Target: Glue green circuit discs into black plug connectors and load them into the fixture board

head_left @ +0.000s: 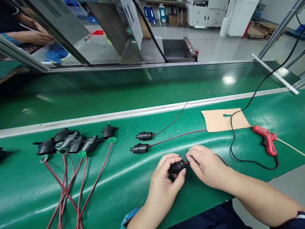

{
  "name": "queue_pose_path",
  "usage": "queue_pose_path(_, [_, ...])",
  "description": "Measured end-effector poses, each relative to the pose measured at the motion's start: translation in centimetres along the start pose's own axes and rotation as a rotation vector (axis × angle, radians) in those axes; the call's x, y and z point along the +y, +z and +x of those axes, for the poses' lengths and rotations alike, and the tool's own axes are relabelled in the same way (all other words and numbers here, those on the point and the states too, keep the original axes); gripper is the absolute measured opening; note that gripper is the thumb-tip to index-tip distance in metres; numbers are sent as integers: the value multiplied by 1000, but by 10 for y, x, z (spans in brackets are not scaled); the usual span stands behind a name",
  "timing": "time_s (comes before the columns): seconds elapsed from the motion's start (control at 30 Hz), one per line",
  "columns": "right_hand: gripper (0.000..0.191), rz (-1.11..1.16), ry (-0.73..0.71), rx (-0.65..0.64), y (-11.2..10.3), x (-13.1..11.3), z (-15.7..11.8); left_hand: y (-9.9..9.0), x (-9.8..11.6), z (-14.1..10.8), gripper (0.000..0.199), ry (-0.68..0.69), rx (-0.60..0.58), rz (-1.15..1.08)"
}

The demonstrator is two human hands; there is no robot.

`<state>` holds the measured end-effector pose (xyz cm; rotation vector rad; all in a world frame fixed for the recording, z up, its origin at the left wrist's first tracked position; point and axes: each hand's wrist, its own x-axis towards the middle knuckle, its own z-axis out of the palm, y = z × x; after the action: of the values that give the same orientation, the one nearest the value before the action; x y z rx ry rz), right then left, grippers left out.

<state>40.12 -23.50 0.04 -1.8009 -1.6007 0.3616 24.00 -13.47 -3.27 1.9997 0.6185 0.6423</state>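
Two hands meet low over the mat: our left hand [164,181] curls its fingers around a black housing [175,167], and our right hand [206,165] pinches the red wire [186,163] at its end. Beyond them we see two wired black parts [140,148]. Leftward lies our cluster of black pieces [76,144]; rightward, cardboard [216,121] and a red glue gun [268,140] rest on our green mat [124,184].

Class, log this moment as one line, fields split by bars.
left hand: holding black part | right hand: pinching red wire | glue gun: beside cardboard
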Motion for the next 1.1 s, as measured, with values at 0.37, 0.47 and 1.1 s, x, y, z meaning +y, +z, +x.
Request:
queue_pose_path(0.37, [19, -235, -78, -110, 11, 2, 1, 0, 0, 0, 24, 139, -29, 142])
queue_pose_path(0.47, [15, -247, -74, -164, 10, 2, 4, 0, -1, 0, 28, 189, -52, 180])
queue_pose_path(1.1, [17, -143, 100, -40, -6, 6, 3, -10, 0, 7, 23, -11, -151, -107])
